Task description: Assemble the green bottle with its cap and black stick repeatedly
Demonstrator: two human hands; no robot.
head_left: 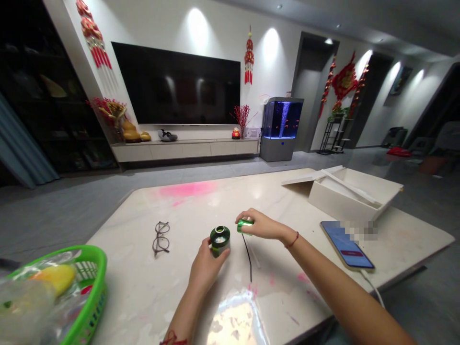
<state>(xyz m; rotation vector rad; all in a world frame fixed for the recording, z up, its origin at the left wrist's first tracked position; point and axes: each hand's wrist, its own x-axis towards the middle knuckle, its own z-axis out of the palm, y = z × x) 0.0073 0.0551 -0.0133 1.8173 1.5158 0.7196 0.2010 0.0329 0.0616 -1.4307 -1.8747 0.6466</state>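
Observation:
My left hand (pixel 207 266) is wrapped round a dark green glass bottle (pixel 220 238), whose round mouth is uncovered and faces up. To the right of the bottle, my right hand (pixel 261 225) grips a shiny green cap (pixel 245 225) between thumb and fingers, apart from the bottle. A thin black stick (pixel 250 264) lies on the table below the cap, with a pale, clear strip beside it. Brown-framed glasses (pixel 161 237) rest to the left of the bottle.
A green basket (pixel 102 273) with bagged items stands at the left on the white table (pixel 132 273). At the right are a phone (pixel 347 245) with a cable and an open white box (pixel 345 203). Pink stains mark the tabletop.

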